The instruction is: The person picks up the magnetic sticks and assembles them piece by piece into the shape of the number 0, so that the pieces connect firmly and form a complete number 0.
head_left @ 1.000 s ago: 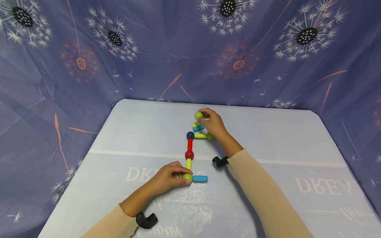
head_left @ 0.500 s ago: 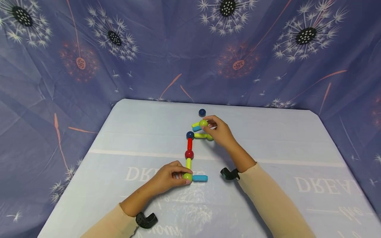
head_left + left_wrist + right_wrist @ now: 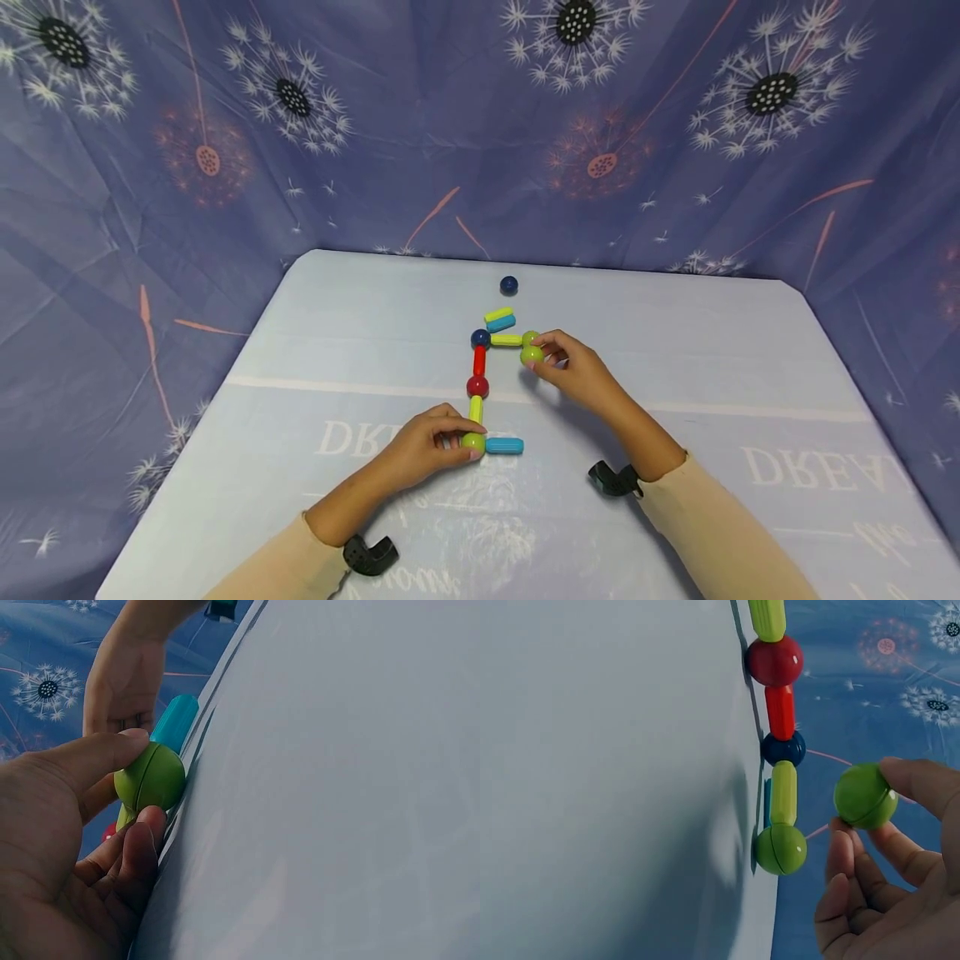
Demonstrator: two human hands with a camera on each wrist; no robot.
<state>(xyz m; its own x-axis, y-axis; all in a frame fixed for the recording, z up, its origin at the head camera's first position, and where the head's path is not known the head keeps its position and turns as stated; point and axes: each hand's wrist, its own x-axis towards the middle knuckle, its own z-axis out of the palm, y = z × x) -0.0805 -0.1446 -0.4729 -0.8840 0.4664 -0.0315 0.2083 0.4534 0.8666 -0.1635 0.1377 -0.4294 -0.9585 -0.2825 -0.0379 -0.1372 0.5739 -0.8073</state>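
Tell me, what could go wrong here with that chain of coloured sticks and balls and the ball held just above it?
The right hand pinches a loose green plastic ball close to the green ball at the chain's end. If these pieces are magnetic, they might snap together crooked or tug the yellow-green stick askew.

The left hand pinches only the near green corner ball, so the far links could swing.

The lone dark blue ball might roll off.

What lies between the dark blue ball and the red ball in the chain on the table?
A short red rod joins the dark blue ball to the red ball, touching both. The head view shows it, and the right wrist view confirms it.
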